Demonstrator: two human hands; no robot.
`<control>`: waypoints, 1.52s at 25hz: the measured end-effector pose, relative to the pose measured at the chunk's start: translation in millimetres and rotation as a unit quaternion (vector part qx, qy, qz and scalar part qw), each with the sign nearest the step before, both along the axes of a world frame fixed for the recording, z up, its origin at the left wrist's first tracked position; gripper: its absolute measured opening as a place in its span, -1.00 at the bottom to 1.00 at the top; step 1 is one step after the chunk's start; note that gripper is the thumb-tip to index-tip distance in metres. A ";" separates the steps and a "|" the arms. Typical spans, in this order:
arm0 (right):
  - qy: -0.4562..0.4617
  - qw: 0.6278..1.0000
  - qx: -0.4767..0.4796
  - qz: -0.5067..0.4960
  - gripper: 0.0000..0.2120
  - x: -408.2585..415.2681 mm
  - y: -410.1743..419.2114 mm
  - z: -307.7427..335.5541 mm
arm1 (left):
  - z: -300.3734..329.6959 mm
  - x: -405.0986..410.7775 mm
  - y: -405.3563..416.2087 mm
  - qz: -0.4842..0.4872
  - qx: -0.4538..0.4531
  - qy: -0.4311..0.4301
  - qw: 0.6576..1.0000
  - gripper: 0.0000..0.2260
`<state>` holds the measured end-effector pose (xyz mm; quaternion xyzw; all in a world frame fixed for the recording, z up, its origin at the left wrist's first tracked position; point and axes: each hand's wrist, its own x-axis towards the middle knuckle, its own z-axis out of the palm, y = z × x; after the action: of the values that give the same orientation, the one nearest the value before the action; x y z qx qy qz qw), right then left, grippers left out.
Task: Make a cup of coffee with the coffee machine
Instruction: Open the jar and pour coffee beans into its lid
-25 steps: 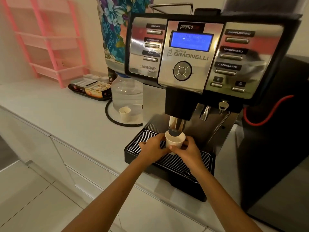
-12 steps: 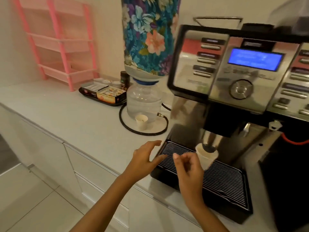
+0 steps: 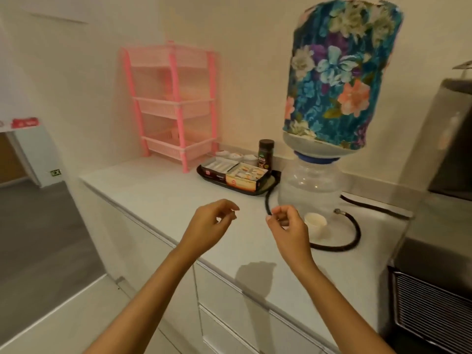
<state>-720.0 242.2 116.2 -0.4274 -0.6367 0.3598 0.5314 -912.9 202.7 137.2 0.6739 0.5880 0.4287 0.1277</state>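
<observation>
Only the left edge of the coffee machine (image 3: 449, 139) shows at the far right, with a corner of its grated drip tray (image 3: 434, 307) below. The cup under its spout is out of view. My left hand (image 3: 209, 226) and my right hand (image 3: 288, 226) hover over the white counter (image 3: 158, 198), both with fingers loosely curled and holding nothing. A small white paper cup (image 3: 316, 222) stands on the counter just right of my right hand, in front of the water dispenser base.
A water bottle in a floral cover (image 3: 339, 72) sits upturned on a clear dispenser base (image 3: 309, 185), ringed by a black hose (image 3: 350, 236). A black tray of sachet boxes (image 3: 235, 175), a dark jar (image 3: 266, 153) and a pink rack (image 3: 173, 103) stand behind.
Both hands let go of the cup under the spout and drew back left over the counter. The view swung left, so the machine's front left the frame.
</observation>
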 end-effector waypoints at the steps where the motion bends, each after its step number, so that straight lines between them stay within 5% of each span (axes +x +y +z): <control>1: -0.012 1.000 -0.001 0.000 -0.85 -17.6 13.2 4.4 | 7.1 -19.1 11.5 0.008 0.003 0.003 1.000 -0.79; 17: -0.135 0.986 -0.006 -0.094 -0.86 -127.8 304.6 59.9 | 49.3 -142.4 316.3 -0.060 0.020 0.071 0.996 -0.83; 28: -0.116 0.967 -0.135 -0.183 -0.52 -132.0 468.6 29.4 | 38.6 -133.9 506.7 -0.123 -0.011 0.081 0.989 -0.78; 38: -0.098 0.958 -0.211 -0.170 -0.05 -128.2 562.0 -28.9 | 6.9 -97.8 667.9 -0.240 -0.127 0.141 0.952 -0.22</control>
<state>-848.2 804.2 87.3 -0.6648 -0.5132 0.3470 0.4174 -1010.7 870.6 144.1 0.8267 0.4709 0.2078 0.2271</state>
